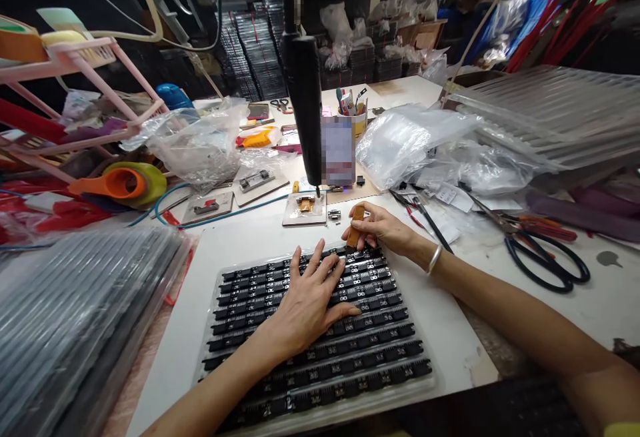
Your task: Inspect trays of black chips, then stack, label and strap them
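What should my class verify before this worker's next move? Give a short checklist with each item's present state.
1. Orange-brown strip gripped: ok, pinched in the right hand.
2. Left hand placed: ok, palm down, fingers spread over the black parts in the clear plastic tray.
3. Small fixture block bare: not ok, an amber piece sits on it.
4. Hanging screwdriver-like tool clear of the block: cannot tell.
5. Scissors off the tray: ok, lying rightward.
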A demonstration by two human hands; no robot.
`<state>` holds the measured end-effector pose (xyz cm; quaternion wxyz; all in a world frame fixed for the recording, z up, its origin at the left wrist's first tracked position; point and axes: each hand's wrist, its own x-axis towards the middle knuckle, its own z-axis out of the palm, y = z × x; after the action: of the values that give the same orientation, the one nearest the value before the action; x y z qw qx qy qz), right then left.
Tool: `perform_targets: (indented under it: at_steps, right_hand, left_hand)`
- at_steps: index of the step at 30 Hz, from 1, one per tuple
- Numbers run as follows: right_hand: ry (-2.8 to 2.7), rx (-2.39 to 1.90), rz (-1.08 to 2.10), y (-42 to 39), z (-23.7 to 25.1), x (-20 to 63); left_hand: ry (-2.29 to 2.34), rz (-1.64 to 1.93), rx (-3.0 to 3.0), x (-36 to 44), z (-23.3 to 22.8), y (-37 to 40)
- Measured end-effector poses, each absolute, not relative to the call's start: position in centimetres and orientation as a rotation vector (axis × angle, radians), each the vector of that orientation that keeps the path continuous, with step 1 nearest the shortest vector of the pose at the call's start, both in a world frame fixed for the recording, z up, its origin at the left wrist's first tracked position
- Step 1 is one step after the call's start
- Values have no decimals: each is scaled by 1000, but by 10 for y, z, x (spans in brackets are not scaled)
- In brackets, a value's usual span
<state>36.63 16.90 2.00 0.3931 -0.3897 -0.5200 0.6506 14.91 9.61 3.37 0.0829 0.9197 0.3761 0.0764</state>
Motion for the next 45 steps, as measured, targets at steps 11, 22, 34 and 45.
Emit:
perform_targets:
  at_steps: [11, 22, 34, 45]
  right_hand:
    - [-1271, -976, 1703, 169, 22, 369]
    - [-1373, -1029, 1355, 154, 52, 366]
    - [-1050, -1155, 1133, 124, 31, 392]
    - [-1224, -1269, 762, 120, 31, 381]
  left_hand:
    - [1112, 218, 2765, 152, 40, 99]
    - [1077, 126, 2692, 154, 56, 102]
    - [1746, 664, 2122, -1, 62, 82]
    - [1678, 464, 2096, -8, 5, 64]
